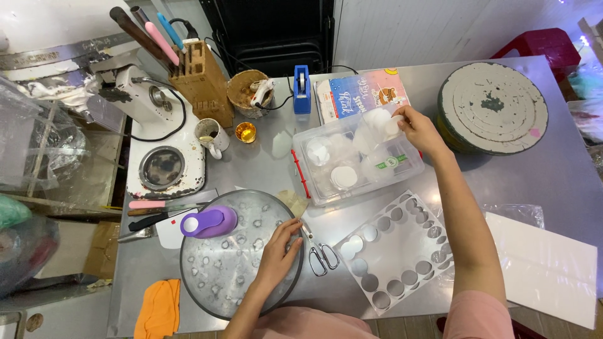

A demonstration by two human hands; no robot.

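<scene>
My left hand (277,251) rests with spread fingers on a round glass lid (213,276) lying flat on the metal table. A purple hole punch (209,222) sits on the lid's upper left part. My right hand (419,130) reaches into a clear plastic box (314,188) and pinches a white paper circle (394,125) at its far right corner. More white circles lie in the box. Scissors (320,254) lie just right of my left hand. A white sheet with several punched round holes (397,251) lies under my right forearm.
A grey round turntable (493,107) stands at the back right. A wooden knife block (201,81), a stand mixer (141,100), a mug (209,135), a blue tape dispenser (302,88) and a printed carton (361,94) line the back. White sheets (546,263) lie at right, an orange cloth (158,307) at front left.
</scene>
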